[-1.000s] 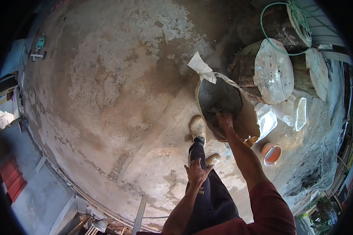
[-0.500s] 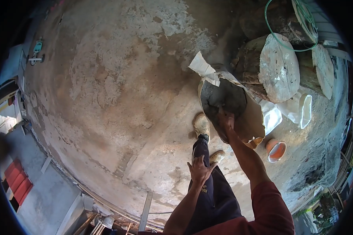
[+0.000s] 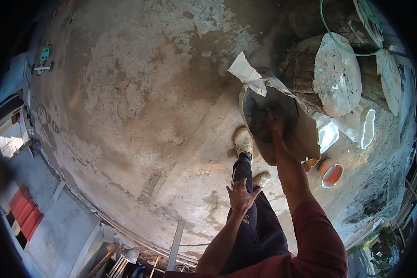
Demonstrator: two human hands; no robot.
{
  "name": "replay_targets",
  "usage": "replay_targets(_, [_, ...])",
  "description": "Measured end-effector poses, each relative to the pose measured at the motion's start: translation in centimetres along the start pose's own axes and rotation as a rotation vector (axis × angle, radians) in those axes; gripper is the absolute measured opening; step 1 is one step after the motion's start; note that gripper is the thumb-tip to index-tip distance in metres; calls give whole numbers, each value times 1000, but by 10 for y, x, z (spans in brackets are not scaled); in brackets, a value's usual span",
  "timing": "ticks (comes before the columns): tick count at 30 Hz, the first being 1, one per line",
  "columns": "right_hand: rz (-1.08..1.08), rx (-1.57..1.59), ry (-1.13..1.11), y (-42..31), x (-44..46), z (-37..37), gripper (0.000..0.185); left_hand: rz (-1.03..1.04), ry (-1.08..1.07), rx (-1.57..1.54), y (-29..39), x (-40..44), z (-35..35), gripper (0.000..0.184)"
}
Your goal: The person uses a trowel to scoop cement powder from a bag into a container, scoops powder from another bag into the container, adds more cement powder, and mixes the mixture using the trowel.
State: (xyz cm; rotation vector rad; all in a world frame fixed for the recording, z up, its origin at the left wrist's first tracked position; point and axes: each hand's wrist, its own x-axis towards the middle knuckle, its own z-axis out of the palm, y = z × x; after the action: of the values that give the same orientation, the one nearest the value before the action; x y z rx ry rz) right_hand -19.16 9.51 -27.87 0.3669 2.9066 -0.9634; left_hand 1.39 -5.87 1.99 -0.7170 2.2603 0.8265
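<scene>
An open paper sack (image 3: pixel 306 134) holds dark grey powder (image 3: pixel 282 105) that looks like cement. Its torn top edge carries a loose pale flap (image 3: pixel 243 68). My right hand (image 3: pixel 276 127) reaches down into the sack, and its fingertips are at the powder, dim and partly hidden. Whether those fingers grip anything I cannot make out. My left hand (image 3: pixel 241 197) rests on my dark trouser leg (image 3: pixel 242 171) near the knee, its fingers spread and holding nothing. Just left of the sack stands one of my dusty shoes (image 3: pixel 243 140).
Cut log sections (image 3: pixel 339 76) lie beyond the sack at upper right, with a green hose (image 3: pixel 331 34) over them. White plastic containers (image 3: pixel 367 127) and an orange-brown pot (image 3: pixel 331 173) sit right of it. Stained concrete floor (image 3: pixel 125 116) spreads left. A metal bar (image 3: pixel 175 245) lies at the bottom.
The view has shifted slightly, moving the scene a little right and up. My right hand has moved further from me inside the sack. My left hand stays on the leg.
</scene>
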Motion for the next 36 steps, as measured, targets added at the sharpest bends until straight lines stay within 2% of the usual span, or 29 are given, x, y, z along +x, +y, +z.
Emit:
replay_targets(1, [-204, -55, 202, 4, -3, 8, 39, -2, -4, 7, -1, -2, 0, 80])
replay_targets(2, [-195, -53, 198, -10, -8, -5, 39, -4, -3, 16, -1, -5, 1, 80])
replay_targets(4, [90, 310, -252, -45, -7, -43, 39, -6, 2, 19, -2, -4, 2, 80])
replay_targets(5, [92, 303, -254, -32, -12, -38, 39, -12, -21, 11, -2, -5, 2, 81])
replay_targets(7, [-122, 402, 12, -18, -15, -19, 39, -17, -40, 2, -1, -8, 6, 81])
replay_targets(8, [-120, 408, 14, -14, -11, -10, 39, -1, -6, 13, -3, -8, 9, 82])
replay_targets(10, [-104, -1, 31, -9, -2, 3, 39, 9, 25, 28, -6, -9, 12, 82])
replay_targets(11, [-104, 3, 36, -22, 1, -5, 39, 14, 30, 30, -7, -8, 12, 82])
replay_targets(13, [15, 346, -141, -56, 1, -39, 37, 3, 18, 35, -8, -12, 15, 83])
replay_targets(14, [17, 337, -144, -36, -2, -32, 37, 0, 10, 30, -7, -16, 16, 83])
replay_targets(16, [-207, 146, 24, -4, 3, -15, 37, 12, -14, 63, -6, -15, 16, 85])
replay_targets(17, [-209, 143, 27, -17, 4, -30, 37, 16, -14, 60, -6, -17, 17, 85])
replay_targets(19, [28, 293, -230, -66, 6, -68, 36, 17, -13, 71, -9, -19, 23, 86])
replay_targets(23, [-59, 346, -205, -81, 5, -84, 35, 17, -11, 109, -11, -25, 29, 87])
replay_targets(26, [-49, 251, -168, -99, 6, -107, 32, 9, -31, 95, -11, -28, 31, 88])
replay_targets(28, [-9, 176, -271, -113, 1, -134, 38, 4, -19, 114, -11, -31, 34, 88])
replay_targets(31, [80, 233, -312, -137, -11, -170, 35, 66, 89, 120, -16, -37, 47, 87])
replay_targets(36, [37, 248, -324, -153, -29, -209, 31, 46, 15, 111, -19, -45, 55, 85])
